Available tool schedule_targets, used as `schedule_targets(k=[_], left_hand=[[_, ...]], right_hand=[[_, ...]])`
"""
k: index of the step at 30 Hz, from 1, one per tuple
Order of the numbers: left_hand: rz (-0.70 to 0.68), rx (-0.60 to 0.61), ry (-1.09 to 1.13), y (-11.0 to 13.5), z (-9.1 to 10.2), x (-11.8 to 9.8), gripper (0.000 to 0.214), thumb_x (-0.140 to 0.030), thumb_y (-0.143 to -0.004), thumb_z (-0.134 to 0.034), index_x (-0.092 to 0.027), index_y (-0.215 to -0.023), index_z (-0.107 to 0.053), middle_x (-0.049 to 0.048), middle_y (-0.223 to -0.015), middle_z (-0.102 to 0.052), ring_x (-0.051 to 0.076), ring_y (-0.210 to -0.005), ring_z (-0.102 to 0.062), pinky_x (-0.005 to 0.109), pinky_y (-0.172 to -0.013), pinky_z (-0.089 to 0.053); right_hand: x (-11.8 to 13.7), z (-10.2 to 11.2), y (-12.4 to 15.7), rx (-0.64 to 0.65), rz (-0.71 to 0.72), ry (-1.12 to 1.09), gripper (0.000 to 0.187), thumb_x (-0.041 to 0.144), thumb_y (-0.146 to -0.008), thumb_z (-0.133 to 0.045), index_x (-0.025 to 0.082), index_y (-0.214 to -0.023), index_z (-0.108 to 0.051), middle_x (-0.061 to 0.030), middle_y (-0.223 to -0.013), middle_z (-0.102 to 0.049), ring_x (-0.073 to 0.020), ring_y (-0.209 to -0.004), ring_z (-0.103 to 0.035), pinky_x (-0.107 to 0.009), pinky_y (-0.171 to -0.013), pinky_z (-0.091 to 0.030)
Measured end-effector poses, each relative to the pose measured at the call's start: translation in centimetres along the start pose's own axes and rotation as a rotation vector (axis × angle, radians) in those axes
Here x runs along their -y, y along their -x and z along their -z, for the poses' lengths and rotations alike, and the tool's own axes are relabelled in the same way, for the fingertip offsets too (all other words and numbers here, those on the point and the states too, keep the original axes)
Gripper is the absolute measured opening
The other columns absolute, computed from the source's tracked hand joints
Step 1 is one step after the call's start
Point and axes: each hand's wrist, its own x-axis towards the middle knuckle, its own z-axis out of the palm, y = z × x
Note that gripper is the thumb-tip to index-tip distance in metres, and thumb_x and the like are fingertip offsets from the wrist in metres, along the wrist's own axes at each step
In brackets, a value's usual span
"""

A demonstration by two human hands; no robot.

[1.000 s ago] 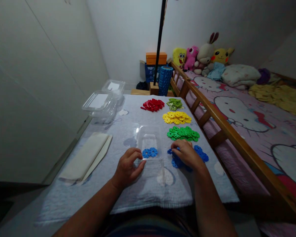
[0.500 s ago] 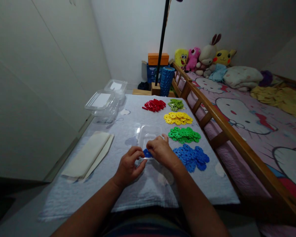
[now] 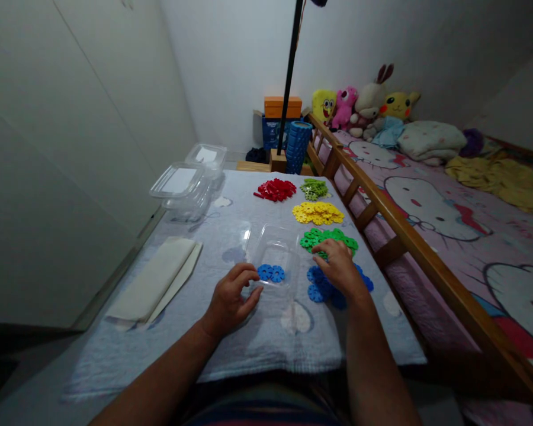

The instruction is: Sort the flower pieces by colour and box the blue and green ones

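Note:
A clear plastic container (image 3: 279, 229) stands open in the middle of the table, two blue flower-shaped discs (image 3: 270, 273) lying side by side at its near end. My left hand (image 3: 233, 293) holds the container's near left corner, fingertips at the wall and thumb just outside. To the right, my right hand (image 3: 335, 263) hovers over the edge between the pile of green flower discs (image 3: 313, 238) and the pile of blue flower discs (image 3: 317, 290). Its fingers are apart, with nothing visible in them, and it hides part of both piles.
Yellow discs (image 3: 317, 213), light green pieces (image 3: 314, 189) and red pieces (image 3: 276, 190) lie in piles farther back. Stacked clear containers (image 3: 186, 195) stand at the back left, above a folded cream cloth (image 3: 153, 281). A wooden bed rail (image 3: 382, 204) runs along the right.
My right hand has left the container and moved right to the green and blue piles, leaving two blue discs visible inside. My left hand stays at the corner.

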Motion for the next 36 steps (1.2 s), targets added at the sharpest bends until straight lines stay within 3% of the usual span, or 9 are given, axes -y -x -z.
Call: schedule_targets(k=[7,14,18,22,26,31,36], left_hand=[[-0.044,-0.013,-0.071,-0.1,-0.4,0.2,0.003,-0.018,-0.091,-0.061,-0.019,-0.091,-0.064,0.0034,-0.088,-0.063,0.014,-0.075,-0.061,0.027,-0.071,-0.052],[-0.076,-0.021,-0.109,0.0,-0.2,0.1,0.006,-0.019,-0.092,-0.061,-0.020,-0.086,-0.063,0.0030,-0.084,-0.063,0.014,-0.074,-0.062,0.026,-0.068,-0.051],[-0.072,-0.022,-0.084,0.2,0.2,0.0,0.008,-0.022,-0.089,-0.064,-0.020,-0.097,-0.062,0.0040,-0.094,-0.063,0.009,-0.062,-0.055,0.023,-0.061,-0.050],[0.004,-0.064,-0.013,0.4,0.5,-0.2,0.020,-0.025,-0.089,-0.063,-0.020,-0.108,-0.060,0.0058,-0.108,-0.059,0.006,-0.058,-0.049,0.023,-0.057,-0.049],[0.204,-0.182,0.095,0.1,0.5,0.0,0.021,-0.031,-0.093,-0.056,-0.020,-0.111,-0.058,0.0017,-0.096,-0.057,0.008,-0.061,-0.049,0.024,-0.060,-0.046],[0.410,-0.175,0.240,-0.1,0.1,0.5,0.027,-0.037,-0.095,-0.052,-0.020,-0.117,-0.055,-0.0022,-0.082,-0.055,0.012,-0.067,-0.053,0.025,-0.065,-0.045],[0.419,-0.084,0.244,0.0,-0.1,0.6,0.025,-0.038,-0.095,-0.053,-0.020,-0.110,-0.060,-0.0039,-0.072,-0.054,0.012,-0.063,-0.052,0.025,-0.064,-0.043]], right_hand=[[-0.5,-1.0,1.9,0.142,-0.033,0.163,0.022,0.024,-0.081,-0.072,0.025,-0.102,-0.071,-0.0063,-0.110,-0.064,-0.0276,-0.108,-0.051,-0.042,-0.097,-0.030],[0.1,-1.2,2.1,0.158,-0.011,0.157,0.021,0.019,-0.079,-0.073,0.025,-0.099,-0.069,-0.0055,-0.108,-0.064,-0.0265,-0.106,-0.051,-0.040,-0.094,-0.030],[0.4,-1.0,2.0,0.174,-0.031,0.110,0.016,0.016,-0.079,-0.069,0.022,-0.093,-0.065,-0.0045,-0.102,-0.066,-0.0246,-0.102,-0.052,-0.036,-0.087,-0.031],[0.2,-0.5,1.9,0.204,-0.037,0.008,0.008,0.013,-0.080,-0.063,0.020,-0.083,-0.063,-0.0010,-0.086,-0.067,-0.0200,-0.090,-0.055,-0.033,-0.084,-0.030],[0.3,1.0,1.4,0.159,0.012,-0.162,0.003,0.018,-0.083,-0.061,0.021,-0.082,-0.062,0.0005,-0.080,-0.066,-0.0182,-0.084,-0.058,-0.032,-0.082,-0.033],[3.5,2.5,0.0,0.086,0.180,-0.370,0.004,0.020,-0.087,-0.061,0.021,-0.086,-0.065,-0.0010,-0.085,-0.068,-0.0182,-0.086,-0.060,-0.031,-0.085,-0.037],[7.9,0.8,-1.3,0.183,0.299,-0.201,0.013,0.013,-0.089,-0.060,0.021,-0.086,-0.070,-0.0008,-0.084,-0.071,-0.0184,-0.090,-0.059,-0.044,-0.105,-0.027]])
